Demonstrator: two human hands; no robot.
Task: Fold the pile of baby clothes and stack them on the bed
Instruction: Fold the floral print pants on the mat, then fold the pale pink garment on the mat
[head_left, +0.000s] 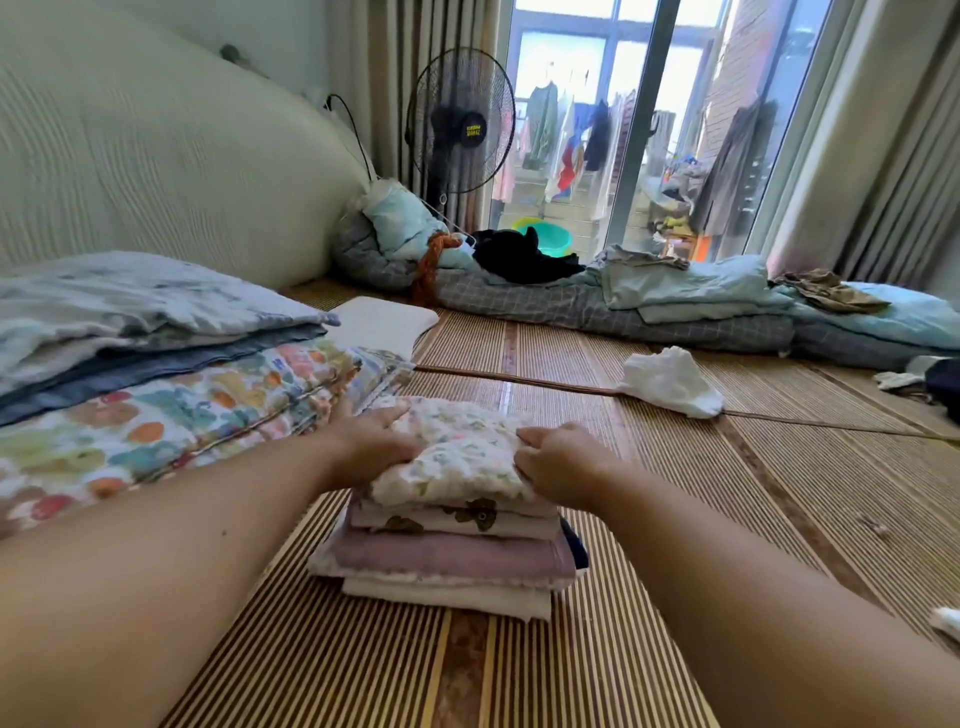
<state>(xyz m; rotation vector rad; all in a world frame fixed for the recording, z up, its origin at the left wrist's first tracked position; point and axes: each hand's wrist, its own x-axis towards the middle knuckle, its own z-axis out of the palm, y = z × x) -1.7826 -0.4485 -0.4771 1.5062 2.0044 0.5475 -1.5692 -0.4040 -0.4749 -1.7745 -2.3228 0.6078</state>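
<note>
Folded baby clothes in a neat stack (452, 540), sitting on the striped woven bamboo mat (675, 493) that covers the bed, right in front and between both arms. Five or six layers visible: white at the bottom, a dusty-pink quilted piece above it, white pieces with a green-brown animal print, and a small floral quilted garment (457, 452) on top. Left hand (371, 444) laid flat with fingers spread along the top piece's left edge; right hand (558, 460) with fingers curled over its right edge, pressing rather than pinching, as far as can be told. Probably squaring or settling the top piece onto the stack. Most of the folding apparently done. Still loose on the mat: a crumpled white cloth (670, 382) well apart to the right, possibly one item left to fold; hard to tell what it is. Edges of the stack fairly even, soft and slightly puffy.
</note>
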